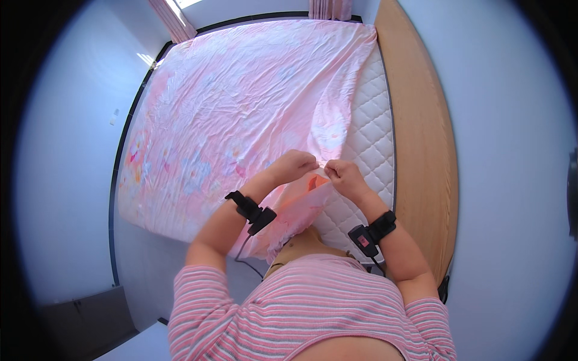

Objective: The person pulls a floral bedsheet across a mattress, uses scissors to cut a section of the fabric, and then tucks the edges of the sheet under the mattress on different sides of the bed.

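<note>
A pink floral bed sheet (235, 104) lies wrinkled over most of the bed, its near right part gathered up towards my hands. My left hand (298, 164) pinches the edge of the sheet. Close on its right, my right hand (343, 173) also has its fingers closed on the sheet's edge. Between and below the hands, a fold shows an orange patch. The white quilted mattress (370, 117) is bare along its right side. Fine detail at the fingertips is too small to tell.
A wooden headboard (420, 117) runs along the mattress's right side, against a pale wall. Pink curtains (332, 9) hang beyond the far end. A grey cabinet (90, 320) stands at the lower left. Straps with small black devices and cables sit on both forearms.
</note>
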The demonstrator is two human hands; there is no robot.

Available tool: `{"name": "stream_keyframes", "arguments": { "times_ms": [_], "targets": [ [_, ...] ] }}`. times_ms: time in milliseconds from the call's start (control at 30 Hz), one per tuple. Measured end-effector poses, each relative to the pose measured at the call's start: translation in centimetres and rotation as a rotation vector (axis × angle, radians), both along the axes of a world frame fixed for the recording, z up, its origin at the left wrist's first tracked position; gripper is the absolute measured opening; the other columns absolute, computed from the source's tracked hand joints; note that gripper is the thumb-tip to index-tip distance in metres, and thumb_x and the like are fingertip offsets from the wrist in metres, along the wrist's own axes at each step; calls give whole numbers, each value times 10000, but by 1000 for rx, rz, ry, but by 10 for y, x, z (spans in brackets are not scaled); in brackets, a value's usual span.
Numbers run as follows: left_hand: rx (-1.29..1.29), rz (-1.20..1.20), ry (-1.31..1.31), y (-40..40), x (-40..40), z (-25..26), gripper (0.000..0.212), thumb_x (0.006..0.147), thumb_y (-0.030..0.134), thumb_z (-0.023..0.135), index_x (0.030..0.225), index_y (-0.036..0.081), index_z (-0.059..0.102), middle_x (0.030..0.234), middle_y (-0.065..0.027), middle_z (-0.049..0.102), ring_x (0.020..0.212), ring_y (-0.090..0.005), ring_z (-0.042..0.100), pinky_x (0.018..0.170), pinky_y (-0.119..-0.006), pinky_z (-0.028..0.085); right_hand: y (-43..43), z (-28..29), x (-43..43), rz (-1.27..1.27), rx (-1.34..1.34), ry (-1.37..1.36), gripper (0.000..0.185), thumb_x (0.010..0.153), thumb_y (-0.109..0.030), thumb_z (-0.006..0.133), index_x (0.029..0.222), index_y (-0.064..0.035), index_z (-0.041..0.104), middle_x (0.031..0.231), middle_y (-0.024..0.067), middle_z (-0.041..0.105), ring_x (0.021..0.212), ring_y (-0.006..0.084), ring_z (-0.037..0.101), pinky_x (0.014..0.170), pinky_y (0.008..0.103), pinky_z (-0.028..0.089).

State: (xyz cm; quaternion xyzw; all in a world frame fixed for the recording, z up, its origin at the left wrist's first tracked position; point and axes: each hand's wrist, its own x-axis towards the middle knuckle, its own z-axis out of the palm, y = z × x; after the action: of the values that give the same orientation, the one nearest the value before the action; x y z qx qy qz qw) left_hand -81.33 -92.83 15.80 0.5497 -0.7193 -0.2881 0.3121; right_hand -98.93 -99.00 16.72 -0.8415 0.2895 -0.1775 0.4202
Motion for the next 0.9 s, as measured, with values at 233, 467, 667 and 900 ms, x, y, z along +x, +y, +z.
{"name": "stream_keyframes", "arguments": {
  "times_ms": [233, 467, 667, 900],
  "targets": [
    [-100, -34, -132, 5, 5, 14, 108, 727, 109, 522, 710, 3, 533, 614, -138, 502, 576, -290, 489, 531, -346, 393, 4, 3, 1, 17, -86, -25, 91, 719, -94, 480, 697, -14, 518, 681, 182, 528, 662, 340, 520, 585, 385, 409],
    [52, -69, -45, 12, 6, 20, 97, 705, 116, 558, 705, 20, 543, 595, -140, 493, 507, -228, 449, 485, -305, 372, 7, 8, 0, 46, -50, -3, 107, 728, -107, 468, 705, -14, 515, 686, 184, 530, 667, 342, 520, 586, 385, 410],
    [-56, 27, -69, 8, 2, 15, 62, 724, 98, 532, 724, 37, 541, 573, -147, 500, 503, -274, 491, 480, -324, 384, 6, 6, 5, 40, -192, 1, 69, 713, -69, 469, 685, -15, 503, 660, 169, 523, 631, 334, 514, 550, 373, 408],
    [-204, 14, -167, 10, 15, 11, 38, 723, 83, 515, 714, 52, 535, 592, -126, 534, 536, -271, 527, 489, -336, 409, 10, 6, 10, -4, -403, -42, 36, 674, -51, 451, 648, -51, 477, 638, 121, 519, 583, 311, 523, 513, 383, 420]
  ]
}}
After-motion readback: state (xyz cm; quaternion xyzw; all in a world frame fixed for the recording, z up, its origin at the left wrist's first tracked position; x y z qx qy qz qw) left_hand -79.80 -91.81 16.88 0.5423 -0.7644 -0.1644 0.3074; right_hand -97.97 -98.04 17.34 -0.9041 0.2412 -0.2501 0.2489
